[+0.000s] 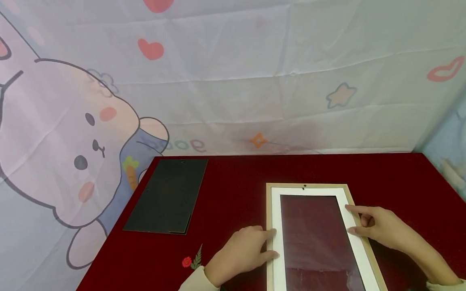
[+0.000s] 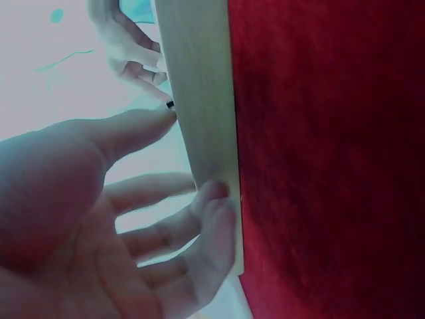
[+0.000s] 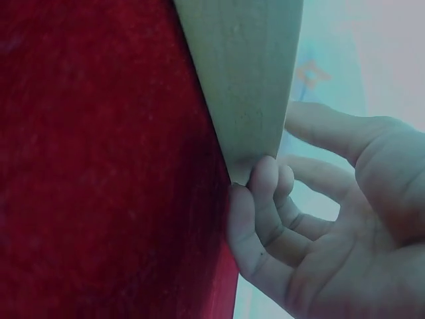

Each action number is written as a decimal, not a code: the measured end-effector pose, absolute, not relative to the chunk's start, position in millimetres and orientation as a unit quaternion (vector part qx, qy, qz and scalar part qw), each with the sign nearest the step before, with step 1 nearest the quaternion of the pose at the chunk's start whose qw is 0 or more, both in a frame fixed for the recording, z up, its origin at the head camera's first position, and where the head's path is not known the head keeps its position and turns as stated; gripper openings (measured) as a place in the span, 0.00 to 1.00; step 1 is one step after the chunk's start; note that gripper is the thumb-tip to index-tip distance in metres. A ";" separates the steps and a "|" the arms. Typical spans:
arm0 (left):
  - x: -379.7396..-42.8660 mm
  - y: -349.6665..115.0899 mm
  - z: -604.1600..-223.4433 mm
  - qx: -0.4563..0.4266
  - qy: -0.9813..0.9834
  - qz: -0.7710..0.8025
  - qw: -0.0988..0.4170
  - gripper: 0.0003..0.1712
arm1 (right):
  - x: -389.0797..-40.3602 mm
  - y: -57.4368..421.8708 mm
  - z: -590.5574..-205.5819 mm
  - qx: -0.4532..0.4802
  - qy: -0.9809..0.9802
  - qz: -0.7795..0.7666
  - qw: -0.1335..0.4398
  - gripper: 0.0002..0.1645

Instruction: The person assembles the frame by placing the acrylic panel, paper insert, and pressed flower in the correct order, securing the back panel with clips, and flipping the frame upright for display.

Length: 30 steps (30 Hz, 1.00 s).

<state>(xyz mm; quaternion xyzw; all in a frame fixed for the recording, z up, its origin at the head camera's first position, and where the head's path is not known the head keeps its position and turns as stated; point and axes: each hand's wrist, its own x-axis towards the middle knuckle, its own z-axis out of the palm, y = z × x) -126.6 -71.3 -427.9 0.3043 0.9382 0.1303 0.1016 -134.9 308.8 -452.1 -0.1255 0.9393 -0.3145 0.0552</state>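
A light wooden picture frame (image 1: 270,210) lies on the red cloth, with a white mat (image 1: 344,197) inside it and a glossy clear pane (image 1: 313,230) showing the red beneath. On its left side my left hand (image 1: 245,251) touches the mat with thumb and index fingertips. The other fingers (image 2: 216,232) rest loosely bent along the frame's outer side in the left wrist view. My right hand (image 1: 382,228) does the same on the opposite side, thumb and index on the mat, lower fingers (image 3: 241,212) against the wood in the right wrist view.
A black backing board (image 1: 167,194) lies at the table's left. In front of it are a small red flower (image 1: 187,262) and a green fern leaf (image 1: 196,259), near my left sleeve (image 1: 198,279). Behind the red-covered table (image 1: 233,178) hangs a printed cloth (image 1: 233,81).
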 end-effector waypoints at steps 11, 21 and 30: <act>-126.7 -78.3 -427.6 0.337 0.935 0.057 0.090 0.28 | -135.2 308.9 -456.8 -0.160 0.939 -0.302 0.037 0.38; -128.3 -81.8 -428.6 0.350 0.931 0.059 0.088 0.27 | -134.9 308.4 -457.5 -0.161 0.940 -0.296 0.049 0.40; -131.2 -82.2 -428.6 0.367 0.924 0.058 0.088 0.26 | -133.8 314.1 -454.6 -0.180 0.938 -0.285 0.079 0.47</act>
